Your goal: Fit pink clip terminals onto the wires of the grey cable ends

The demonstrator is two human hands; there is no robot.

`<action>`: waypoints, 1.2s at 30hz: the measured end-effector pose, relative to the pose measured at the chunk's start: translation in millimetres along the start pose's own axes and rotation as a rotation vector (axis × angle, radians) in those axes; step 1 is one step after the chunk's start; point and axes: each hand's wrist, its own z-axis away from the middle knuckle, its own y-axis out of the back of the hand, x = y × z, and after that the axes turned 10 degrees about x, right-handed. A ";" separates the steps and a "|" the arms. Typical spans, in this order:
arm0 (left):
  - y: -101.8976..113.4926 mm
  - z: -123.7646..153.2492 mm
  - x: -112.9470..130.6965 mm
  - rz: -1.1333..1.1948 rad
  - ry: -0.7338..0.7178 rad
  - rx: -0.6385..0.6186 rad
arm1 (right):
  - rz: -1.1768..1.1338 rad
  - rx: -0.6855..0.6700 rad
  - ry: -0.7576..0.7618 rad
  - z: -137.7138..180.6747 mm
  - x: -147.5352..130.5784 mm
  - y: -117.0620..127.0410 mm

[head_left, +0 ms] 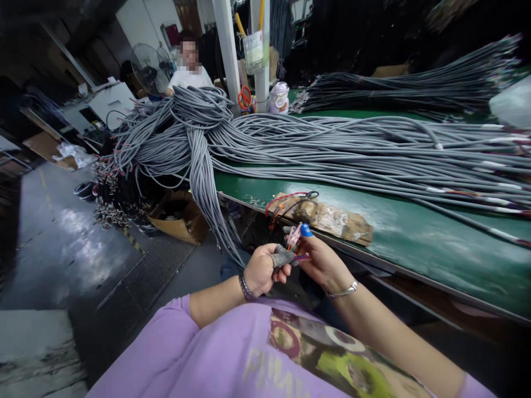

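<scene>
Close to my body, my left hand (265, 266) is closed around the end of a grey cable, its thumb in a grey finger cover. Thin coloured wires (302, 256) stick out between the two hands. My right hand (321, 257), with a blue cover on a fingertip, pinches a small whitish piece (293, 236) with wires at it; its exact kind is too small to make out. A hanging bundle of grey cables (203, 182) runs from the table down toward my left hand. Beyond the hands, a worn wooden board (327, 220) lies at the table edge.
Long grey cables (315, 143) cover much of the green table (398, 221). Black cables (394, 91) lie behind them. A cardboard box (178, 221) stands on the floor at left. A person (191, 72) is beyond the cable pile, near a fan (151, 66) and a white post (228, 50).
</scene>
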 end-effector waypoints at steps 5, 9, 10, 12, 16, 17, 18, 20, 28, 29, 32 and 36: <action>-1.3 -1.3 -1.5 -0.014 0.021 0.008 | 0.034 0.007 0.016 -3.5 0.7 2.3; -2.3 -0.8 -1.4 -0.039 0.022 0.008 | 0.051 0.020 0.023 -2.3 1.1 1.5; -2.3 -0.2 -1.1 -0.044 0.021 0.009 | 0.040 0.023 0.018 -1.3 1.0 1.0; -1.6 1.8 -0.7 -0.051 0.013 0.011 | 0.017 0.009 0.006 0.9 0.3 0.2; 2.6 6.7 -3.1 -0.073 0.011 0.007 | 0.023 -0.066 -0.031 2.7 -2.4 1.1; 3.7 7.6 -4.2 -0.075 0.010 0.006 | 0.034 -0.073 -0.042 2.5 -3.0 1.5; 4.6 8.4 -5.3 -0.074 0.006 0.006 | 0.043 -0.072 -0.043 2.1 -3.5 1.8; 5.5 9.1 -6.3 -0.059 -0.007 0.012 | 0.055 -0.051 -0.022 1.5 -3.7 2.0; 1.4 5.4 2.5 0.011 0.018 0.033 | 0.209 0.061 0.269 5.1 4.8 4.3; 1.1 4.7 2.8 0.011 0.022 0.031 | 0.206 0.056 0.259 4.3 5.7 4.4; 1.0 2.6 1.4 0.019 0.030 0.022 | 0.112 0.010 0.104 -0.6 6.6 3.5; 2.0 0.1 -2.3 0.022 0.044 0.027 | 0.030 -0.006 0.017 -7.2 6.5 2.8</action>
